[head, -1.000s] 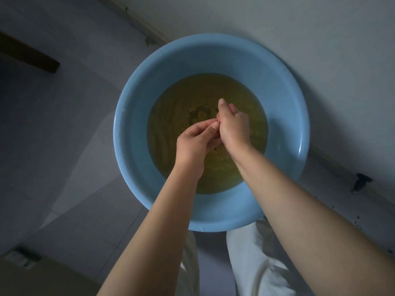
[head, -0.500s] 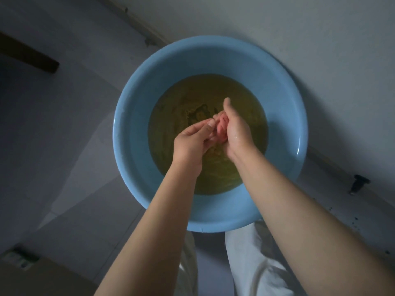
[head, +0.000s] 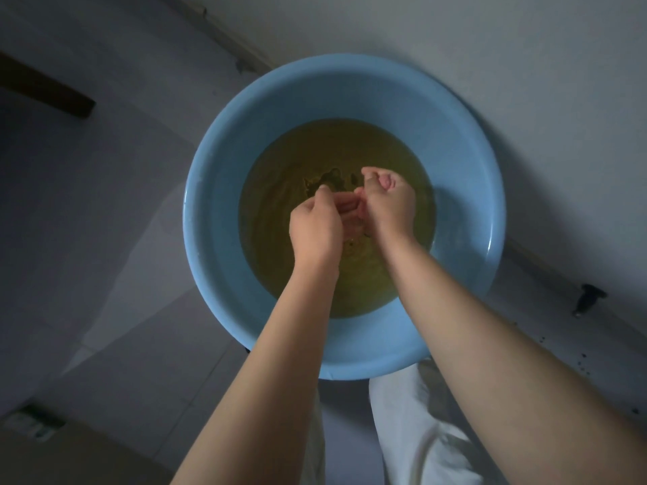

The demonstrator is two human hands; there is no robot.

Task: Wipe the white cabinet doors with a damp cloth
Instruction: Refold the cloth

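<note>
Hands meet over the blue basin (head: 217,239) of murky water, likely so the wrung drips fall back in. Left hand (head: 315,232) curls closed around one end of the pink cloth (head: 352,213), knuckles up; right hand (head: 388,204) is fisted tight on the other end, wrist cocked as if twisting.

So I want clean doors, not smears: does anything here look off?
Yes: the water in the blue basin is murky yellow-brown, with dark specks by the hands. The left hand and right hand squeeze a pinkish cloth over it. Nothing looks spilled on the floor.
</note>
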